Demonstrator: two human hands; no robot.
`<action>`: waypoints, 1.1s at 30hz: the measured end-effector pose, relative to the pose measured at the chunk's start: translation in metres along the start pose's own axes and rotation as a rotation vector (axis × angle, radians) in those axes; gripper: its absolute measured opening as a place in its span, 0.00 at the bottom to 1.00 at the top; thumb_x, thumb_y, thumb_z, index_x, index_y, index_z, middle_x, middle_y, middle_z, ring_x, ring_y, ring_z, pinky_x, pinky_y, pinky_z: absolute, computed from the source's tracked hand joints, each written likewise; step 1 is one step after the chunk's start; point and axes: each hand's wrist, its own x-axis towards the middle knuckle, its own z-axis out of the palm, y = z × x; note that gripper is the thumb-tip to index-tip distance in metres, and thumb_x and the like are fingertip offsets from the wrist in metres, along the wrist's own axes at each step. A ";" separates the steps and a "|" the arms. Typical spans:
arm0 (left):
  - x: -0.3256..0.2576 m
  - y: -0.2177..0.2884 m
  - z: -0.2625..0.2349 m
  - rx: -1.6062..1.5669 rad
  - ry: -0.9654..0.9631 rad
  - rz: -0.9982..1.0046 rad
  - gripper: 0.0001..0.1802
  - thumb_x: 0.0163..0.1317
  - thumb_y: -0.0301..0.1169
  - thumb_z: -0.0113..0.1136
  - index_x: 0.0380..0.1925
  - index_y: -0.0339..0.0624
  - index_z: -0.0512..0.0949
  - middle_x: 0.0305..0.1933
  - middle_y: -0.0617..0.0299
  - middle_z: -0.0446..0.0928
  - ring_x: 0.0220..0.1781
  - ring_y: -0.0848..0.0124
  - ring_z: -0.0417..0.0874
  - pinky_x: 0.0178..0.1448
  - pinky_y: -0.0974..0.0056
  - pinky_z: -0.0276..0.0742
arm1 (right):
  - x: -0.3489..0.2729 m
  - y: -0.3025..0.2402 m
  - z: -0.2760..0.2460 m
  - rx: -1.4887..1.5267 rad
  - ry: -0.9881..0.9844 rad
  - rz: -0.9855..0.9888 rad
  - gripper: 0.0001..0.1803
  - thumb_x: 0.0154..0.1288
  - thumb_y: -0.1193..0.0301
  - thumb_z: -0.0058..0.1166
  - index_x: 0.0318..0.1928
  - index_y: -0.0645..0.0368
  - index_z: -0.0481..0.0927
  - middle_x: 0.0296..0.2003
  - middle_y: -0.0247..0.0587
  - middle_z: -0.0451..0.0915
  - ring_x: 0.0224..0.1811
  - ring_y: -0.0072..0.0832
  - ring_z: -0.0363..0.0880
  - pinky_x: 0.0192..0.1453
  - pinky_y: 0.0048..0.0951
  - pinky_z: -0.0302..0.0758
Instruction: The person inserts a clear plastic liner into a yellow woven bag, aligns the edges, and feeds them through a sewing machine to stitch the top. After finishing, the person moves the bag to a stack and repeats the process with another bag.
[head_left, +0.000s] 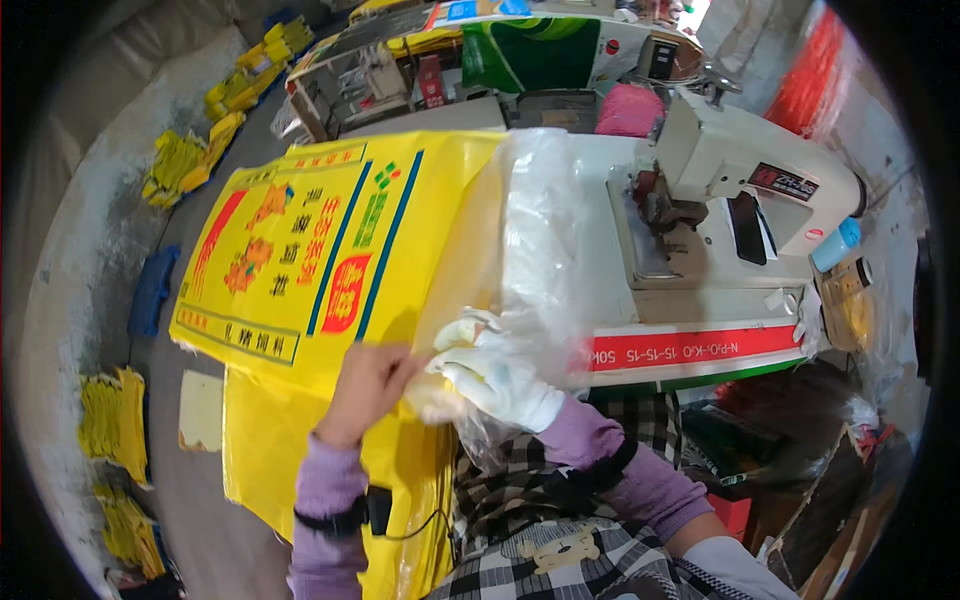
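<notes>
- We are in a crowded workshop: a grey floor [110, 250] runs along our left with bundles of folded yellow sacks [180, 160] stacked against the wall, and a white sewing table [690, 300] with a red strip along its front edge sits ahead of us.
- On that table stands an off-white industrial sewing machine [745, 175], its head to the right of the work (a pink fuzzy bundle [628, 110] lies just behind it).
- The thing in hand is a large yellow woven sack [320, 250] with red and green printing, spread flat from the table's left end toward us; a clear plastic liner [540, 240] spills out of its right-hand mouth.
- More yellow sacks [270, 450] hang below it, down past our knees.
- Our left hand [368, 385], bare, pinches the near edge of the sack at its mouth, fingers closed flat on the fabric.
- Our right hand [495, 375], in a white glove, is curled shut on a gathered wad of the liner just beside the left hand, almost touching it.
- To do this well, we judge the left hand should keep the woven edge taut and steady while the right works the film evenly, without bunching or tearing.
- Keeping liner and sack edges level looks sensible, since the machine sits close by.
</notes>
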 end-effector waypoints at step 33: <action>-0.212 0.022 -0.097 0.692 0.213 -0.240 0.11 0.53 0.30 0.72 0.25 0.44 0.75 0.16 0.56 0.71 0.15 0.62 0.71 0.21 0.59 0.67 | 0.019 0.154 -0.035 -0.120 0.145 0.612 0.10 0.56 0.68 0.63 0.35 0.61 0.83 0.25 0.47 0.80 0.27 0.38 0.80 0.35 0.33 0.76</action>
